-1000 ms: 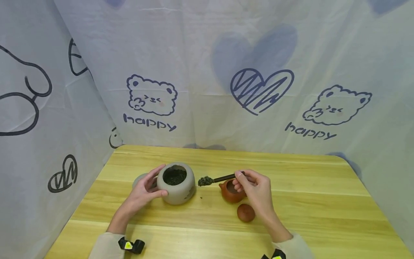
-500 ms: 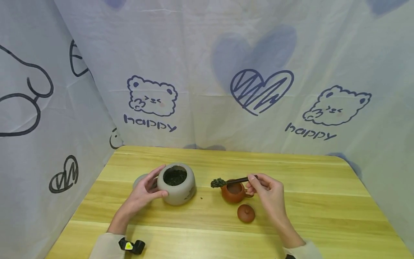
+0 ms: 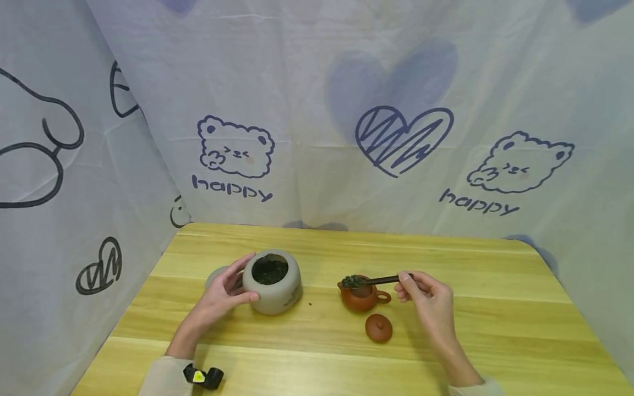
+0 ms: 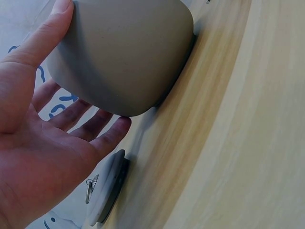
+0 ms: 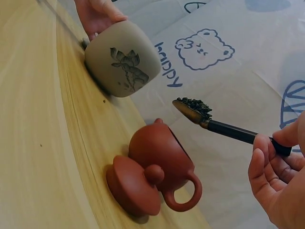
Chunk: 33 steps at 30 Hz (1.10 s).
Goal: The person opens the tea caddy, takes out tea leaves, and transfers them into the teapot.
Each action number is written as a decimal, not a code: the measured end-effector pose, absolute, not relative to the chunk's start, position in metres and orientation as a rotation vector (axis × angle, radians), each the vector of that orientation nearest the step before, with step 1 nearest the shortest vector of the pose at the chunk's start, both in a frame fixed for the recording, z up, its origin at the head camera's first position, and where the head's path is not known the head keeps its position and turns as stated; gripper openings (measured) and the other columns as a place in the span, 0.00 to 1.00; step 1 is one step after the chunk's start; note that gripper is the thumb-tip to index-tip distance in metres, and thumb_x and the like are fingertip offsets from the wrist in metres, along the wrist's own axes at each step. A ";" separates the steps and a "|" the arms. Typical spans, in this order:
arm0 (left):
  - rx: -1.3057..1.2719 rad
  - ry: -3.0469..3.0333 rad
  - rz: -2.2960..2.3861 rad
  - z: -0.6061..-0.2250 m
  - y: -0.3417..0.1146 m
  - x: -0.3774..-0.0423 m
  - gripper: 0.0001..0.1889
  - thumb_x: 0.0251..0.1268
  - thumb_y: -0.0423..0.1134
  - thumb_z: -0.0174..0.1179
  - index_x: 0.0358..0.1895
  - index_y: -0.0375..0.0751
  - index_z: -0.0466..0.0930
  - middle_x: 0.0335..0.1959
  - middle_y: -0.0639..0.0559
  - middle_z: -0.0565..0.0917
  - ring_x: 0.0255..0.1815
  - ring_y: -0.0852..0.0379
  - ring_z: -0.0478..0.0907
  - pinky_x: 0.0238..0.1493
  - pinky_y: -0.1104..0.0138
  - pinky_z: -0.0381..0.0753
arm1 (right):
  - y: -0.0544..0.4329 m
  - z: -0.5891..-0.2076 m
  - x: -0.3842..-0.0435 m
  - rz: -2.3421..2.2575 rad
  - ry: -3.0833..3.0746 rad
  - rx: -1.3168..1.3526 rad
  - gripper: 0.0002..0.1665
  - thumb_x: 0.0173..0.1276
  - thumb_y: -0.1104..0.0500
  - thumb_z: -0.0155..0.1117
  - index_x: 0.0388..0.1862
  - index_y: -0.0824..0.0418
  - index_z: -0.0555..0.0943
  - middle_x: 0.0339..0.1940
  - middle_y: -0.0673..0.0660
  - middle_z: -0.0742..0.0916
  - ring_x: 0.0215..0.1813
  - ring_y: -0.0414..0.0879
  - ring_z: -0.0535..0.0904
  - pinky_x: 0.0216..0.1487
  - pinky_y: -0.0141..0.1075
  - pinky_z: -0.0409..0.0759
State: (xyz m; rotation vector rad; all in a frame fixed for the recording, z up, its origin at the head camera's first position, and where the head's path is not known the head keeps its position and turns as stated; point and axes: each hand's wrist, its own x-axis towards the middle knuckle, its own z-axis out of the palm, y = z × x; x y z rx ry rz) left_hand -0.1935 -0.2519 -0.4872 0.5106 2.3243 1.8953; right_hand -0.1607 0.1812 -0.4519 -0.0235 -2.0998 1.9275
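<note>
My left hand point(image 3: 220, 297) grips the side of a grey-beige tea jar point(image 3: 279, 297), thumb toward the front and fingers behind. The jar leans slightly, its mouth showing dark tea leaves point(image 3: 269, 271) inside; a lotus drawing marks its wall in the right wrist view. Between thumb and fingers, my right hand point(image 3: 433, 302) pinches the dark handle of a tea scoop point(image 5: 232, 131). A heap of tea leaves point(image 5: 196, 106) lies on the scoop's tip, held above the open mouth of a reddish-brown clay teapot point(image 3: 358, 301). The teapot's handle points right, its spout left.
The teapot's round lid point(image 3: 378, 328) lies knob up just in front of the pot. Behind my left hand is the jar's grey lid point(image 4: 109, 188), with a small metal ring on top. A dark crumb point(image 3: 310, 304) sits on the wooden table point(image 3: 297, 357). Printed cloth point(image 3: 307, 110) hangs behind.
My right hand has moved right with the loaded scoop, bringing its tip from beside the jar to over the teapot's mouth. The left hand and jar stay in place.
</note>
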 end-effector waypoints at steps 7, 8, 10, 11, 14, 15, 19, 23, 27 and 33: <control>0.526 2.306 1.920 -0.487 -0.251 -0.194 0.46 0.63 0.29 0.72 0.82 0.45 0.57 0.79 0.38 0.60 0.78 0.37 0.58 0.68 0.72 0.70 | 0.192 -0.457 -0.161 1.911 -2.111 -0.041 0.16 0.77 0.59 0.65 0.44 0.75 0.85 0.31 0.64 0.88 0.30 0.46 0.86 0.35 0.36 0.88; 0.525 2.307 1.920 -0.487 -0.251 -0.194 0.46 0.63 0.29 0.72 0.82 0.45 0.57 0.79 0.38 0.60 0.79 0.38 0.58 0.68 0.72 0.70 | 0.193 -0.457 -0.161 1.909 -2.112 -0.040 0.16 0.77 0.59 0.65 0.44 0.75 0.85 0.31 0.64 0.88 0.30 0.46 0.86 0.35 0.37 0.88; 0.525 2.311 1.916 -0.487 -0.252 -0.193 0.45 0.63 0.29 0.71 0.82 0.45 0.57 0.79 0.39 0.60 0.79 0.38 0.58 0.68 0.72 0.70 | 0.196 -0.459 -0.162 1.902 -2.118 -0.039 0.16 0.77 0.59 0.64 0.45 0.75 0.85 0.31 0.64 0.88 0.30 0.46 0.86 0.35 0.38 0.89; 0.525 2.312 1.915 -0.487 -0.252 -0.194 0.45 0.63 0.29 0.71 0.82 0.45 0.57 0.79 0.39 0.60 0.79 0.38 0.58 0.68 0.72 0.70 | 0.197 -0.459 -0.163 1.897 -2.121 -0.041 0.16 0.77 0.59 0.64 0.44 0.75 0.85 0.31 0.64 0.89 0.30 0.46 0.86 0.35 0.38 0.89; 0.526 2.315 1.909 -0.486 -0.251 -0.194 0.45 0.63 0.29 0.72 0.82 0.46 0.57 0.79 0.39 0.61 0.79 0.38 0.58 0.68 0.72 0.70 | 0.199 -0.461 -0.164 1.888 -2.130 -0.060 0.16 0.77 0.59 0.65 0.44 0.75 0.85 0.30 0.62 0.89 0.30 0.46 0.86 0.35 0.38 0.88; 0.526 2.317 1.907 -0.486 -0.251 -0.194 0.45 0.63 0.30 0.72 0.82 0.46 0.57 0.79 0.39 0.61 0.79 0.38 0.58 0.68 0.72 0.70 | 0.200 -0.462 -0.164 1.889 -2.131 -0.066 0.16 0.77 0.59 0.65 0.44 0.75 0.85 0.29 0.61 0.89 0.29 0.45 0.86 0.35 0.37 0.88; 0.528 2.319 1.907 -0.486 -0.251 -0.194 0.45 0.63 0.29 0.72 0.82 0.46 0.58 0.79 0.39 0.61 0.78 0.38 0.59 0.68 0.72 0.70 | 0.201 -0.465 -0.165 1.894 -2.143 -0.086 0.16 0.76 0.59 0.65 0.44 0.75 0.85 0.28 0.59 0.89 0.29 0.44 0.85 0.34 0.37 0.88; 0.528 2.317 1.909 -0.486 -0.251 -0.195 0.46 0.63 0.29 0.72 0.82 0.46 0.58 0.79 0.39 0.61 0.78 0.38 0.59 0.67 0.73 0.70 | 0.201 -0.468 -0.166 1.895 -2.159 -0.096 0.16 0.76 0.59 0.65 0.44 0.74 0.85 0.28 0.59 0.89 0.28 0.43 0.85 0.34 0.37 0.88; 0.529 2.314 1.910 -0.485 -0.251 -0.195 0.46 0.63 0.29 0.72 0.82 0.46 0.57 0.79 0.39 0.61 0.79 0.38 0.58 0.67 0.73 0.70 | 0.201 -0.469 -0.167 1.879 -2.177 -0.084 0.15 0.77 0.59 0.65 0.45 0.74 0.85 0.29 0.59 0.89 0.29 0.44 0.86 0.35 0.39 0.89; 0.526 2.319 1.903 -0.485 -0.251 -0.194 0.46 0.63 0.29 0.72 0.82 0.47 0.57 0.79 0.39 0.61 0.79 0.38 0.58 0.67 0.73 0.70 | 0.200 -0.470 -0.168 1.852 -2.190 -0.060 0.16 0.77 0.58 0.65 0.44 0.73 0.86 0.31 0.63 0.89 0.31 0.49 0.86 0.35 0.39 0.89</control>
